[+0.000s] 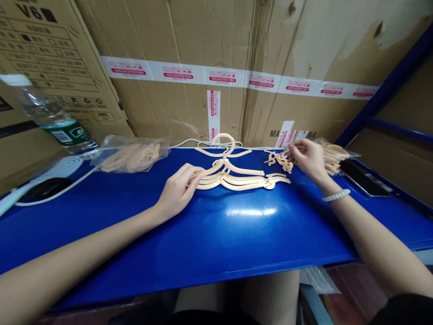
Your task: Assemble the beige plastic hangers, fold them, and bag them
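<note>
Several smooth, cream plastic hangers (233, 178), curved and hooked, lie stacked at the middle of the glossy blue tabletop (216, 234), their left ends pinched by the left hand (177, 189), while the right hand (306, 155) nips small matching clips (280, 160) alongside.

Water bottle (50, 115) left, cardboard boxes (209, 40) behind, phone (363, 178) right.
</note>
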A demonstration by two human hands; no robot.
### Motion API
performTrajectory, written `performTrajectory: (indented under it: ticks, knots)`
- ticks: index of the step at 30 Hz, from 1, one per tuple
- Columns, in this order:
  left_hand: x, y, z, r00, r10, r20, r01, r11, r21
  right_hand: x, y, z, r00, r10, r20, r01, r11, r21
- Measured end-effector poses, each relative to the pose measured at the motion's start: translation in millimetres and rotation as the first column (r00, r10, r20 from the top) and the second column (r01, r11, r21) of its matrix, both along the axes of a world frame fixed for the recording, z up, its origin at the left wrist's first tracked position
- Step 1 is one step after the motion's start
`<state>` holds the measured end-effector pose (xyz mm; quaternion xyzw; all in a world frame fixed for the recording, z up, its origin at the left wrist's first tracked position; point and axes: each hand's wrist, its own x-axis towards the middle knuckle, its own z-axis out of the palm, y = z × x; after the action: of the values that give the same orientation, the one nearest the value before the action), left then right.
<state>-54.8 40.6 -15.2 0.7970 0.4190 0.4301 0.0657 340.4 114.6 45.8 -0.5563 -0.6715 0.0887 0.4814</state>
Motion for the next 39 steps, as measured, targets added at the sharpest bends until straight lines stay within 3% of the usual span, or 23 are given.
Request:
performTrajectory:
  ticks: [6,8,12,15,19,21,23,25,26,28,30,36,39]
  knots:
    - [-0.5,0.2,-0.8,1.000,-0.009,0.006,0.009,1.000,-0.003,-0.9,-1.6,-2.8,0.998,0.068,0.014,-0.066,0.992,-0.105]
    - [-0.5,0.2,-0.9,1.000,-0.013,0.010,0.014,1.000,-0.004,-0.3,-0.4,-4.7,0.987,0.067,0.146,-0.049,0.991,-0.127]
    - [-0.3,-0.2,-0.3,1.000,-0.013,0.016,0.013,1.000,-0.007,-4.7,-0.6,-7.6,0.830,0.169,0.532,-0.080,0.979,-0.186]
    - [-0.3,-0.2,0.5,1.000,-0.010,0.007,0.010,1.000,-0.003,-10.8,-1.8,-10.5,0.732,0.253,0.633,-0.123,0.962,-0.242]
    - [-0.2,0.1,0.4,1.000,-0.012,0.004,0.012,1.000,-0.002,-14.3,-0.8,-13.4,0.671,0.199,0.714,-0.089,0.978,-0.189]
    - [0.1,0.2,0.0,1.000,-0.012,0.011,0.012,1.000,-0.006,-14.0,-0.7,-11.8,0.691,0.123,0.712,-0.072,0.992,-0.102]
    - [0.6,0.3,0.0,1.000,-0.009,0.026,0.010,1.000,-0.015,-14.2,-2.8,-7.5,0.805,0.070,0.589,-0.068,0.997,-0.026]
    - [1.0,0.6,0.5,0.999,-0.005,0.040,0.006,1.000,-0.025,-16.8,-7.3,-1.9,0.947,0.122,0.298,-0.111,0.992,-0.054]
    - [1.1,0.8,0.9,0.999,-0.003,0.048,0.004,1.000,-0.026,-19.3,-10.5,0.7,0.978,0.178,0.111,-0.167,0.981,-0.100]
    - [1.0,1.2,1.9,0.998,0.000,0.062,0.001,1.000,-0.023,-26.8,-17.6,4.3,0.932,0.279,-0.232,-0.324,0.928,-0.186]
    - [0.8,1.5,2.9,0.997,0.003,0.073,-0.001,1.000,-0.017,-36.2,-24.5,5.1,0.846,0.323,-0.425,-0.447,0.863,-0.233]
    - [0.8,1.2,3.6,0.997,0.005,0.074,-0.004,1.000,-0.014,-55.8,-35.7,1.4,0.730,0.342,-0.591,-0.601,0.733,-0.318]
    - [0.7,1.5,3.4,0.997,-0.001,0.077,0.002,1.000,-0.008,-56.8,-36.8,3.2,0.685,0.278,-0.674,-0.641,0.671,-0.374]
